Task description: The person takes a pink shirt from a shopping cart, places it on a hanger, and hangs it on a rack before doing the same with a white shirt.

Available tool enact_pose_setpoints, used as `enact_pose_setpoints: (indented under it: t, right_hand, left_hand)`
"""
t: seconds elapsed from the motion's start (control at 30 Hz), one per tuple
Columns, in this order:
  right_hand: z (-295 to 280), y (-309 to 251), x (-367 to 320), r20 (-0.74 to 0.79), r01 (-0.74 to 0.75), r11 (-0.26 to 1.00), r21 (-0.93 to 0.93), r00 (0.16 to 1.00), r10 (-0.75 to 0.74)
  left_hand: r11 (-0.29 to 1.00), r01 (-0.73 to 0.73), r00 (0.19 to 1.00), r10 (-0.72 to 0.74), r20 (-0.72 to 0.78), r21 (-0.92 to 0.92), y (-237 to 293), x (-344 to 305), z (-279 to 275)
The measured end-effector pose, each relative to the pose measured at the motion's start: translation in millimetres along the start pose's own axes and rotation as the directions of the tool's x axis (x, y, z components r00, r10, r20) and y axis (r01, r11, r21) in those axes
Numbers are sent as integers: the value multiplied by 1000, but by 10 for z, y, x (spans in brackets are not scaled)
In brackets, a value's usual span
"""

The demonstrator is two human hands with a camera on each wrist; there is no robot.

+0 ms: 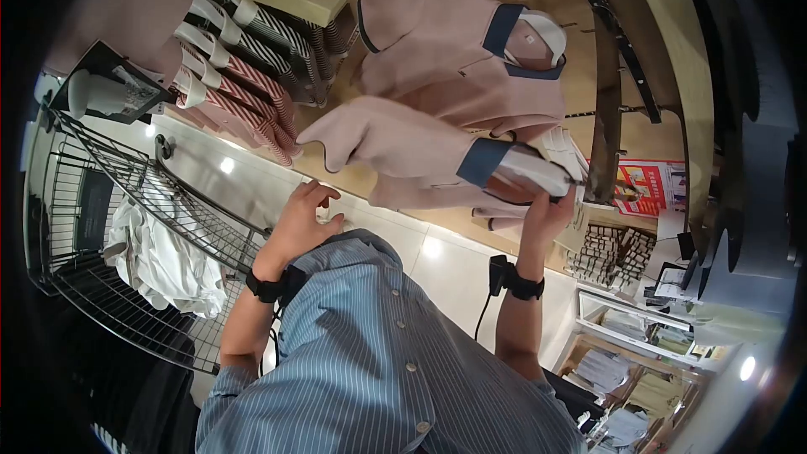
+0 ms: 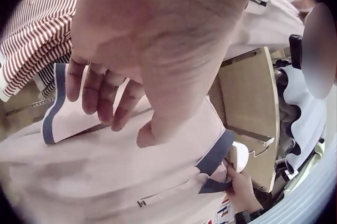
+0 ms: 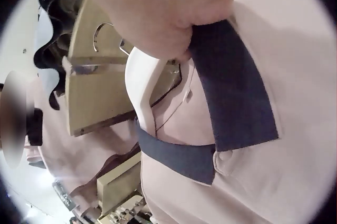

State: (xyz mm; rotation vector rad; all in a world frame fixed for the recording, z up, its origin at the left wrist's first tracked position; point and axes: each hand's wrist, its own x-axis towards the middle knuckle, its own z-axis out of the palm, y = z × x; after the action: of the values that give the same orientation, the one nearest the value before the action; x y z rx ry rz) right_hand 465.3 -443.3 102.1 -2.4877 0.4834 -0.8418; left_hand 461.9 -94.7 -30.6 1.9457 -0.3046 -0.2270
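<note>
Fingers (image 3: pixel 163 34) of right hand (image 1: pixel 546 217) pinched navy collar (image 3: pixel 231 87) of pink polo (image 1: pixel 395 143), held up at 12 o'clock, left hand (image 1: pixel 298 223) loose and spread under its 8 o'clock sleeve (image 1: pixel 345 130); probably light, floppy knit, best gripped at collar and shoulders.

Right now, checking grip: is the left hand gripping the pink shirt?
No, the left hand is open beside the pink shirt, holding nothing.

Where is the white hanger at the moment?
The white hanger is right of centre in the head view, inside the navy collar of the pink shirt, gripped by the person's right hand.
</note>
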Motion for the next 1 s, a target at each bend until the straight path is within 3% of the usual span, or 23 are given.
enact_pose_setpoints:
  t: [0.07,0.13,0.2,0.27,0.43,0.47,0.5,0.6,0.63,0.77,1.0]
  right_hand:
    - [52,119,172,-58,62,997,-37,996,-64]
    - [113,182,467,13,-1,1000,16,1000,0]
    - [250,387,811,78,51,997,63,995,-56]
    - [416,577,1158,35,235,968,89,970,-239]
    - [739,628,1704,47,225,971,80,972,-229]
    - [775,551,1751,42,214,972,96,975,-218]
    - [793,478,1765,82,171,952,254,977,-197]
    - [896,476,1987,67,252,942,223,960,-273]
    - [900,425,2016,115,173,959,226,972,-203]
    - [981,391,2083,203,238,966,95,946,-253]
    - [1069,637,2006,272,226,946,232,919,-286]
  left_hand:
    - [1000,12,999,-13,29,20,-45,9,-24]
    - [999,12,999,-13,40,40,-91,10,-17]
    - [998,-4,1000,3,25,62,-133,19,1]
    - [998,9,999,-11,33,57,-144,7,-9]
    - [998,44,998,-47,46,52,-281,-66,-3]
    - [996,59,997,-62,49,60,-308,-79,-12]
    - [995,74,995,-78,54,67,-323,-102,-13]
    - [986,131,989,-136,48,103,-361,-138,-27]
    - [985,137,989,-141,34,104,-357,-160,-35]
    - [982,162,987,-161,-16,100,-344,-204,-55]
    - [982,172,985,-171,-17,80,-424,-236,-34]
